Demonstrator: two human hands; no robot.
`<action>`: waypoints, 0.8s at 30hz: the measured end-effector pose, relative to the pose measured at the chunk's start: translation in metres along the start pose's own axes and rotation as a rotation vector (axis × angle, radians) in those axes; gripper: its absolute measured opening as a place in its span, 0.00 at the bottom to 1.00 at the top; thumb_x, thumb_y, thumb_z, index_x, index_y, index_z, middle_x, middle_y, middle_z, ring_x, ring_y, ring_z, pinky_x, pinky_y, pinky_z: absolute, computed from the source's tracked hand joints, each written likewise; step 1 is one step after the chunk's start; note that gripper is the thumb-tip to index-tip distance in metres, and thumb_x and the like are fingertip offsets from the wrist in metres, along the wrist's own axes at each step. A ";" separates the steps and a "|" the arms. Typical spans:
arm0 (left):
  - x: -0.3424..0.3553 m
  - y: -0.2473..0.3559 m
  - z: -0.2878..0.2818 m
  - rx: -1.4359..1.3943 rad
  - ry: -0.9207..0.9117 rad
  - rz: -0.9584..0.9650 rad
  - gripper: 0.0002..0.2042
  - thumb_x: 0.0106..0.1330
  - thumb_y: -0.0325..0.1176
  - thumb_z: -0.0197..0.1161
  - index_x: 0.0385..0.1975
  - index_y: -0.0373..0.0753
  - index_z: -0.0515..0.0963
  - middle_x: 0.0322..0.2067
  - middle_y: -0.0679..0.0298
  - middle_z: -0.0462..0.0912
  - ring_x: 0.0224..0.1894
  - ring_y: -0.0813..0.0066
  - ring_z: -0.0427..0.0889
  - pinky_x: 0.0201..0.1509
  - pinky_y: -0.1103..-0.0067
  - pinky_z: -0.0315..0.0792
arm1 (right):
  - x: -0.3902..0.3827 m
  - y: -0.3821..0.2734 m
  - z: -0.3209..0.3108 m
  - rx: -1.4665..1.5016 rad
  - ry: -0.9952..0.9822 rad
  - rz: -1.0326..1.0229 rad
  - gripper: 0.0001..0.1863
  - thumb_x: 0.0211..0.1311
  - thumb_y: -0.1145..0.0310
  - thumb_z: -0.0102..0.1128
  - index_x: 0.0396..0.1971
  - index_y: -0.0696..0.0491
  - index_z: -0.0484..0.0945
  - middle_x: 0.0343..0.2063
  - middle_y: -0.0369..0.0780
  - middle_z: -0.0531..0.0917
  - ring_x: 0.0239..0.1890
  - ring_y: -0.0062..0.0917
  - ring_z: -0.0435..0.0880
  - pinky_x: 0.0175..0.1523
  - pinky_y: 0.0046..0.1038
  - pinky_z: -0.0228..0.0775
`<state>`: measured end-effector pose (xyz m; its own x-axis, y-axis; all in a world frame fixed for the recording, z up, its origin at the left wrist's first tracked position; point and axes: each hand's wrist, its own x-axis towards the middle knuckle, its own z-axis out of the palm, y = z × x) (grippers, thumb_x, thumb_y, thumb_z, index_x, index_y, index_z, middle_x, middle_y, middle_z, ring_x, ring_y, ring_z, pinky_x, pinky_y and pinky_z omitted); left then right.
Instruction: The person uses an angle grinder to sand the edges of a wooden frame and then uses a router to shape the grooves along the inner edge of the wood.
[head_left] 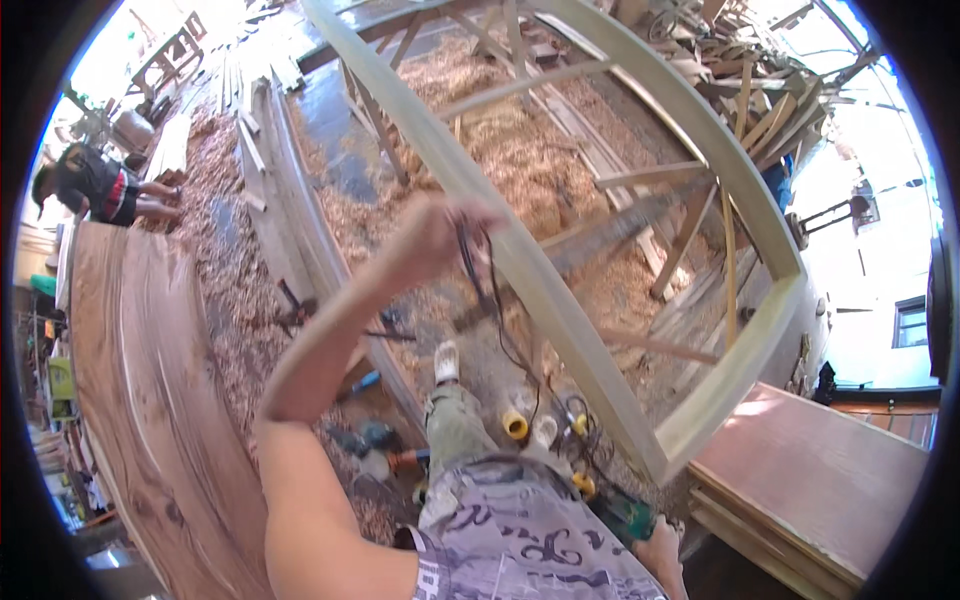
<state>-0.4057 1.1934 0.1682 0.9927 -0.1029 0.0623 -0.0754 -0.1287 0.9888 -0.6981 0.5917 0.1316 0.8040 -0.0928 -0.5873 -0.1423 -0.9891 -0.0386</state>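
My left hand (455,225) is raised at the near rail of a large pale wooden frame (555,315), its fingers closed around a dark cord (503,335) that hangs down toward my feet. Low at the right, my right hand (660,555) grips a green power tool (625,520), partly hidden by my body, just below the frame's near corner. Yellow-and-black round fittings (515,422) and more cable lie by my shoes. To the left of my legs are dark teal tools (378,437) and a blue-handled tool (365,383) among shavings.
Live-edge wooden slabs (150,380) stand along the left; a co-worker (100,180) is beyond them. Long boards (255,160) and shavings (530,130) cover the floor. Scrap wood (760,80) is heaped at the back right. Stacked panels (800,470) sit at the lower right.
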 end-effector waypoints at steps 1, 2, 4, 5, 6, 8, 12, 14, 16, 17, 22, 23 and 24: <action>0.004 0.001 -0.007 0.171 -0.132 0.009 0.10 0.72 0.24 0.58 0.46 0.36 0.85 0.37 0.62 0.86 0.33 0.78 0.85 0.37 0.79 0.83 | -0.002 -0.026 -0.002 -0.019 0.001 -0.018 0.22 0.42 0.67 0.68 0.38 0.61 0.73 0.30 0.57 0.84 0.38 0.56 0.83 0.46 0.51 0.75; 0.000 0.002 -0.015 0.111 -0.231 0.065 0.09 0.72 0.26 0.59 0.45 0.37 0.85 0.36 0.62 0.86 0.34 0.77 0.85 0.39 0.78 0.82 | 0.000 -0.045 -0.005 -0.054 -0.015 -0.049 0.23 0.42 0.66 0.69 0.38 0.61 0.74 0.29 0.56 0.84 0.37 0.56 0.83 0.45 0.51 0.75; -0.013 -0.002 -0.014 -0.065 -0.434 0.050 0.09 0.73 0.31 0.59 0.43 0.37 0.85 0.34 0.62 0.86 0.35 0.75 0.85 0.42 0.76 0.81 | 0.003 -0.082 -0.013 -0.115 -0.084 -0.047 0.25 0.40 0.65 0.70 0.39 0.61 0.74 0.29 0.56 0.84 0.37 0.56 0.83 0.45 0.50 0.75; -0.013 0.002 -0.008 -0.164 -0.551 0.014 0.10 0.74 0.33 0.58 0.42 0.36 0.85 0.34 0.60 0.86 0.35 0.74 0.85 0.43 0.75 0.80 | -0.004 -0.114 -0.023 -0.033 -0.065 0.024 0.27 0.38 0.63 0.73 0.38 0.62 0.74 0.31 0.57 0.83 0.39 0.57 0.83 0.47 0.49 0.74; -0.014 0.009 -0.004 -0.260 -0.681 0.047 0.12 0.75 0.35 0.57 0.41 0.35 0.84 0.32 0.59 0.86 0.34 0.73 0.85 0.42 0.74 0.79 | -0.001 -0.140 -0.030 0.058 -0.036 0.079 0.28 0.36 0.62 0.75 0.36 0.62 0.74 0.32 0.58 0.83 0.41 0.58 0.82 0.49 0.47 0.73; -0.004 0.032 0.001 -0.308 -0.917 0.235 0.15 0.77 0.39 0.53 0.41 0.33 0.82 0.27 0.53 0.83 0.31 0.67 0.83 0.37 0.71 0.75 | -0.001 -0.128 -0.006 -0.017 -0.021 0.091 0.30 0.35 0.62 0.76 0.38 0.61 0.74 0.34 0.57 0.82 0.45 0.55 0.81 0.52 0.46 0.73; 0.044 0.065 -0.071 -0.010 -0.901 0.477 0.10 0.72 0.33 0.57 0.42 0.35 0.82 0.20 0.55 0.77 0.22 0.57 0.75 0.29 0.67 0.68 | -0.017 -0.181 -0.018 0.078 0.106 0.006 0.11 0.65 0.70 0.53 0.44 0.57 0.73 0.33 0.59 0.83 0.41 0.57 0.82 0.41 0.50 0.72; 0.045 0.070 -0.133 0.069 -0.746 0.236 0.19 0.74 0.42 0.58 0.26 0.32 0.80 0.14 0.52 0.67 0.17 0.60 0.70 0.26 0.68 0.66 | -0.004 -0.219 -0.036 0.119 0.100 0.142 0.26 0.37 0.69 0.70 0.40 0.62 0.73 0.34 0.57 0.83 0.41 0.56 0.81 0.50 0.47 0.74; 0.051 0.069 -0.176 0.080 -0.584 0.337 0.16 0.71 0.40 0.61 0.26 0.35 0.83 0.14 0.56 0.72 0.14 0.65 0.70 0.23 0.69 0.65 | -0.006 -0.230 -0.037 0.174 0.092 0.235 0.26 0.37 0.69 0.70 0.40 0.62 0.73 0.34 0.57 0.83 0.41 0.57 0.81 0.49 0.47 0.74; 0.050 0.074 -0.196 0.092 -0.450 0.387 0.14 0.70 0.40 0.63 0.25 0.36 0.84 0.14 0.57 0.74 0.13 0.68 0.70 0.22 0.70 0.65 | -0.005 -0.229 -0.035 0.234 0.047 0.312 0.26 0.37 0.69 0.70 0.40 0.62 0.73 0.34 0.58 0.83 0.41 0.57 0.82 0.49 0.47 0.74; 0.080 0.075 -0.240 0.975 0.241 -0.169 0.17 0.65 0.39 0.71 0.17 0.35 0.80 0.08 0.63 0.69 0.13 0.77 0.68 0.22 0.73 0.62 | 0.013 -0.241 -0.024 0.307 0.020 0.452 0.24 0.42 0.71 0.69 0.42 0.61 0.74 0.33 0.57 0.85 0.41 0.55 0.84 0.47 0.47 0.75; 0.092 0.068 -0.234 0.981 0.200 -0.183 0.17 0.65 0.39 0.71 0.17 0.35 0.80 0.08 0.63 0.69 0.13 0.77 0.68 0.22 0.73 0.62 | 0.021 -0.243 -0.015 0.390 0.059 0.405 0.23 0.43 0.71 0.69 0.42 0.60 0.74 0.32 0.57 0.84 0.41 0.55 0.85 0.47 0.47 0.75; 0.100 0.057 -0.225 1.058 0.326 -0.202 0.18 0.64 0.40 0.71 0.16 0.35 0.79 0.09 0.62 0.71 0.14 0.76 0.68 0.23 0.71 0.63 | 0.026 -0.246 -0.012 0.474 0.092 0.366 0.23 0.44 0.70 0.69 0.42 0.60 0.74 0.32 0.57 0.84 0.41 0.55 0.85 0.46 0.47 0.76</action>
<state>-0.2892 1.3972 0.2617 0.9612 0.2572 0.0996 0.2017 -0.9019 0.3820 -0.6353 0.8317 0.1356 0.6979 -0.4480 -0.5588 -0.6438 -0.7342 -0.2154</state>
